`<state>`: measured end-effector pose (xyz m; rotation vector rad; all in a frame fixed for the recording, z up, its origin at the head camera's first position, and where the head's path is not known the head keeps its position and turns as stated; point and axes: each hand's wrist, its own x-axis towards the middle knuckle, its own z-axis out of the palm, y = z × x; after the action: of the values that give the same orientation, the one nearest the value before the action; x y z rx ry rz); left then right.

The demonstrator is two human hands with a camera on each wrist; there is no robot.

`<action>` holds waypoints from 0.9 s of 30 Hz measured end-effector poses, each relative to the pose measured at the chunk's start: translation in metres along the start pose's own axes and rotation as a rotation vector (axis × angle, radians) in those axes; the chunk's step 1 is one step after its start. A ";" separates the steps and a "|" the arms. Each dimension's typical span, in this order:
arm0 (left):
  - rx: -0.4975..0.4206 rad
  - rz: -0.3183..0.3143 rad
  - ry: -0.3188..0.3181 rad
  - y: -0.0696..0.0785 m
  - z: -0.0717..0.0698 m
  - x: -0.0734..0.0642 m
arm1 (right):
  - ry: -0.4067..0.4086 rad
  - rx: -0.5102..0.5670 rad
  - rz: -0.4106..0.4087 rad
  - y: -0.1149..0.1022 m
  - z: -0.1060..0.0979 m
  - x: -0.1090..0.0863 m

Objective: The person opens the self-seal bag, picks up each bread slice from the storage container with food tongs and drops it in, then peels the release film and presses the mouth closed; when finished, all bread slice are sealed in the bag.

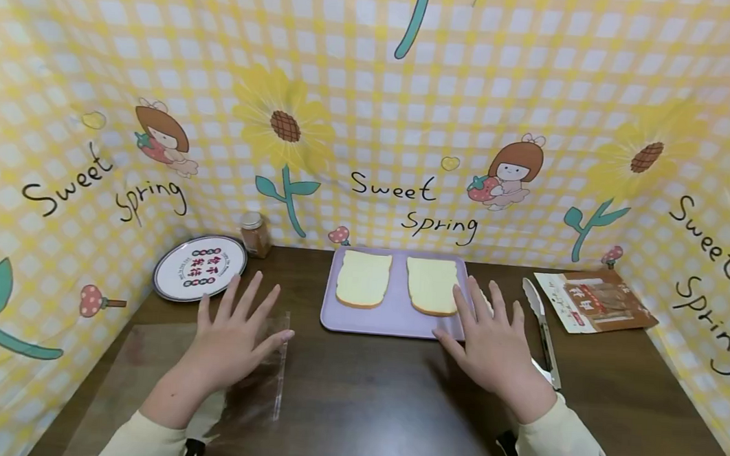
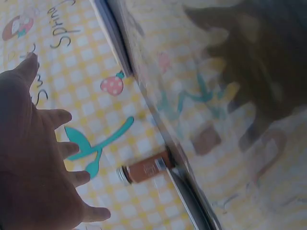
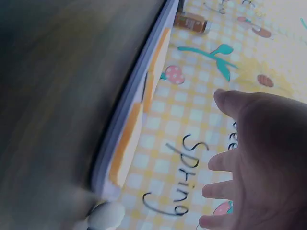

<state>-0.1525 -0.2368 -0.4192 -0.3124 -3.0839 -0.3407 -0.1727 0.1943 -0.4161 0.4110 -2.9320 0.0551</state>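
Both hands bare, hovering over a dark table. Left hand spread wide, holding nothing; right hand likewise wide, nothing in it. Wrist views show both clear of the surface.

Lilac tray sits at 10 o'clock from the right hand, 2 o'clock from the left. Two bread slices lie flat on it, apart: left slice, right slice.

Main worry, in my judgement: right fingertips overlap the right slice's edge in the head view. A low sweep toward 10 o'clock could drag the slice or nudge the tray's rim.

Clear plastic sheet lies below the left hand, spreading toward 8 o'clock. Likely light and slippery; a trailing sleeve could pull it along.

Tongs at 3 o'clock from the right hand, packet at 2. A careless elbow or wrist might knock the tongs askew.

White object near the tray's corner, mostly hidden; cannot identify. Lowering the right hand blind could bump it.
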 end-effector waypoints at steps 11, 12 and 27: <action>-0.058 -0.048 -0.244 -0.054 -0.012 -0.032 | 0.031 0.183 -0.180 -0.053 -0.009 0.024; -0.062 -0.057 -0.270 -0.058 -0.012 -0.035 | 0.017 0.202 -0.206 -0.060 -0.009 0.027; -0.080 -0.079 -0.375 -0.074 -0.001 -0.035 | -0.176 0.171 -0.457 -0.139 0.021 0.039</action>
<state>-0.1326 -0.3142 -0.4353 -0.2854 -3.4638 -0.4579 -0.1749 0.0493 -0.4283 1.1527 -2.9278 0.2166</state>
